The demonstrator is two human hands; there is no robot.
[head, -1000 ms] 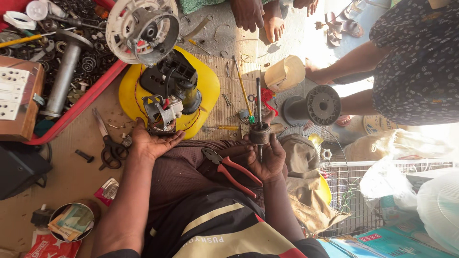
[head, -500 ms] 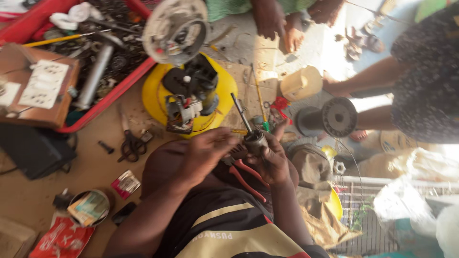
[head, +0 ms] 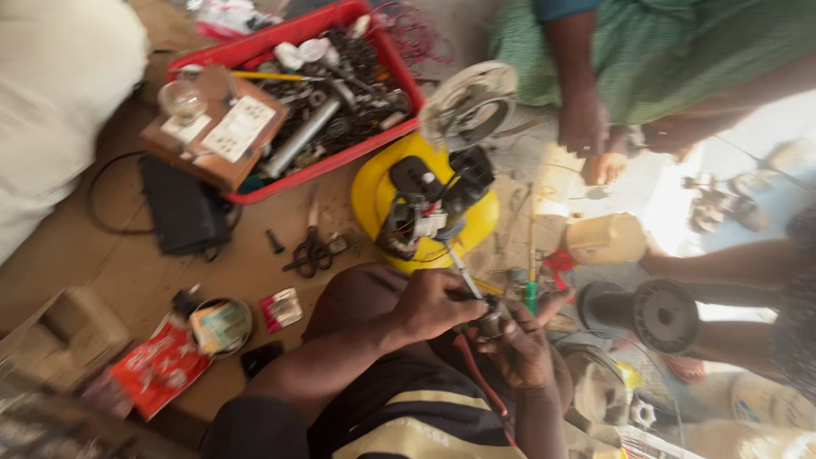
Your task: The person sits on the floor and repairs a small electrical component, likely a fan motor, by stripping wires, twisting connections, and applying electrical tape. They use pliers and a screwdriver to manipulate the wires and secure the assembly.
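Though blurred, hands (head: 476, 319) apparently crowded

I see informal floor-level repair workshop: red tray (head: 399, 81) heaped with metal parts, dismantled motor on yellow base (head: 374, 191), scissors (head: 313, 248), wire spool (head: 654, 316), scattered screws on bare floor (head: 153, 272).

The tray (head: 399, 81) is red, and the round base (head: 370, 191) under the black motor (head: 433, 191) is yellow. The scissors (head: 313, 246) are black, the pliers (head: 480, 378) have red handles, and the spool (head: 654, 314) is dark. The shirt (head: 408, 416) is black with pale yellow stripes.
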